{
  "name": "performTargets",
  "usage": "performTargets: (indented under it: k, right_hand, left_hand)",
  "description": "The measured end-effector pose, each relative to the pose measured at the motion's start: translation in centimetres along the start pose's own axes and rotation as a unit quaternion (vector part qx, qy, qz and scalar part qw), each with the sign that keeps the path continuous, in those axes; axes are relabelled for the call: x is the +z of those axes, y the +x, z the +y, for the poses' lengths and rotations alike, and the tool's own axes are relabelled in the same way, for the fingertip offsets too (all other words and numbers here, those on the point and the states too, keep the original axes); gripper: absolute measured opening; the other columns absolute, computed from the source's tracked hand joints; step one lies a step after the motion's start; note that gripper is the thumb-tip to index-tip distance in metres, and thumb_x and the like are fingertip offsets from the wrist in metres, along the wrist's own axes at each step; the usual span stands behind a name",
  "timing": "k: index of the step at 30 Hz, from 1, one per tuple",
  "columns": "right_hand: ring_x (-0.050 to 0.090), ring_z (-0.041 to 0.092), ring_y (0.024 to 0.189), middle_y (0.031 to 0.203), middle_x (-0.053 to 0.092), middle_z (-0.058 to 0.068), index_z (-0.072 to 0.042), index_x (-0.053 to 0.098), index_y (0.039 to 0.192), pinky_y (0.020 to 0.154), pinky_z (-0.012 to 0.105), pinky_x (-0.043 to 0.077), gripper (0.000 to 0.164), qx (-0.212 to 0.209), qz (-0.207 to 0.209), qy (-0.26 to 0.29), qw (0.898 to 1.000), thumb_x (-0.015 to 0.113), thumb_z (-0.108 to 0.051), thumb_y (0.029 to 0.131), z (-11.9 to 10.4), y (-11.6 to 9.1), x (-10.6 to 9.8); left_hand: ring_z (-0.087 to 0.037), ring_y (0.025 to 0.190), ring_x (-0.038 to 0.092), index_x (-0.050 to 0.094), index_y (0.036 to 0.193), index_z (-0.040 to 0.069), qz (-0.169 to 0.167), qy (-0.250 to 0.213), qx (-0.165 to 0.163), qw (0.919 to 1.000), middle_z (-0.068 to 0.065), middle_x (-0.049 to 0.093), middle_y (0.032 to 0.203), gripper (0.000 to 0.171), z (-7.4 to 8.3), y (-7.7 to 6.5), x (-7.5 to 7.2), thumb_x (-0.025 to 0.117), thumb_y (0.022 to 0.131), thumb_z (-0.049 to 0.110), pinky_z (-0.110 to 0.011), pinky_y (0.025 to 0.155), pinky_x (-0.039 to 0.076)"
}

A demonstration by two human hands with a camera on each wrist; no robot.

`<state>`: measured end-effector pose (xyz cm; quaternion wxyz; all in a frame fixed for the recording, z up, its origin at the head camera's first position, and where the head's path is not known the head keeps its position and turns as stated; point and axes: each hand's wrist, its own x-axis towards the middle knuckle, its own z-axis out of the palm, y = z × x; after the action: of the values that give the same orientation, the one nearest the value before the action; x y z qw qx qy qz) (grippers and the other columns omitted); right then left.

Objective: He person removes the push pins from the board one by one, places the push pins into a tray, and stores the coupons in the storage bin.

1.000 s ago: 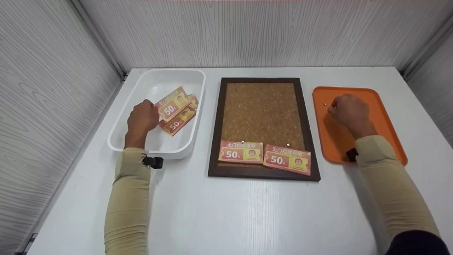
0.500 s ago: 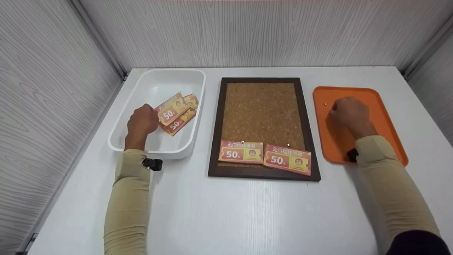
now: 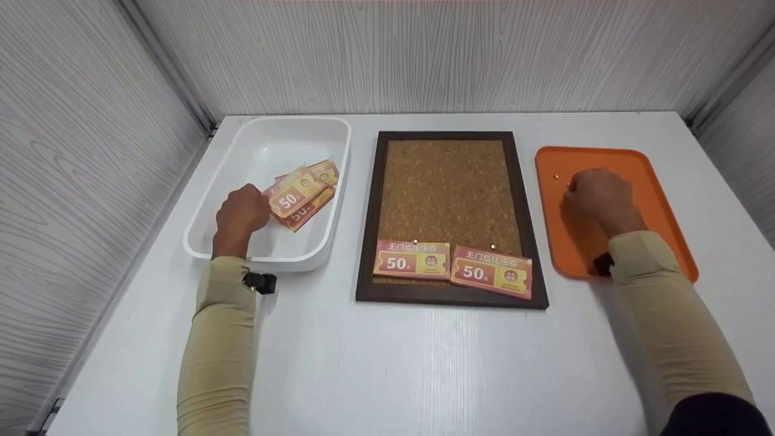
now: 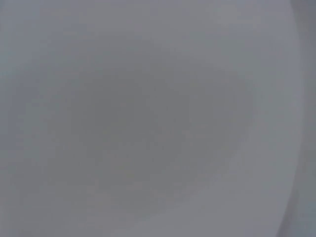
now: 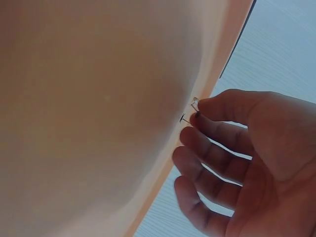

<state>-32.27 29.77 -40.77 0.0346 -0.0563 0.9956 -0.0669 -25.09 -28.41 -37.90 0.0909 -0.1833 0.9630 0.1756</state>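
Observation:
My left hand (image 3: 243, 209) grips the left end of a pink and yellow coupon (image 3: 296, 192) inside the white basin (image 3: 266, 260). Under it lie more coupons (image 3: 327, 172), partly covered. In the left wrist view only the blurred pale basin (image 4: 148, 118) shows; hand and coupon are out of that frame. Over the orange tray (image 3: 623, 158), my right hand (image 3: 599, 197) pinches a small thumbtack (image 5: 195, 102) between thumb and index fingertips, the other fingers loosely bent. Another tack (image 5: 182, 118) lies right by the index fingertip in the right wrist view.
Between basin and tray lies a framed cork board (image 3: 448, 188). Along its lower edge are a left coupon (image 3: 412, 261) and a right coupon (image 3: 491, 274), each with a tack at its top. The white table (image 3: 387, 363) meets panelled walls (image 3: 448, 54) behind and at both sides.
The left hand has sunk slightly toward the near side, and its coupon has come down over the others. The right hand has shifted a little toward the near side over the tray.

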Motion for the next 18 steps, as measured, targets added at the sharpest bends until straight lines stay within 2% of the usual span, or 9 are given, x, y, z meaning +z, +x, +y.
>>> performTargets:
  k: [6,11,18]
  right_hand:
    - [0.055,0.031,0.073,0.086,0.065,0.02,0.003,0.068,0.1,0.061,0.045,0.047,0.027,0.005,-0.017,0.001,1.0,0.054,-0.019,0.093,0.06,0.0,0.11]
    - [0.053,0.03,0.07,0.08,0.063,0.017,0.003,0.069,0.098,0.058,0.041,0.044,0.028,0.002,-0.023,0.002,1.0,0.053,-0.019,0.093,0.17,0.04,0.01]
    - [0.053,0.029,0.072,0.086,0.065,0.018,0.001,0.069,0.103,0.058,0.042,0.045,0.03,0.01,-0.025,-0.001,1.0,0.052,-0.021,0.093,0.11,0.11,0.14]
  left_hand:
    - [-0.036,0.1,0.054,0.045,0.134,-0.006,-0.01,0.008,-0.006,0.9999,-0.027,0.056,0.125,0.046,-0.35,0.24,0.19,0.031,0.102,0.024,-0.055,0.093,0.044]
    - [-0.037,0.098,0.055,0.048,0.13,-0.007,0.0,0.014,0.001,0.9999,-0.028,0.058,0.122,0.044,-0.74,0.22,0.29,0.033,0.101,0.024,-0.057,0.09,0.045]
    - [-0.044,0.107,0.057,0.044,0.13,-0.011,0.011,0.019,-0.002,0.9998,-0.032,0.055,0.122,0.047,-0.84,0.1,0.15,0.032,0.102,0.024,-0.06,0.092,0.045]
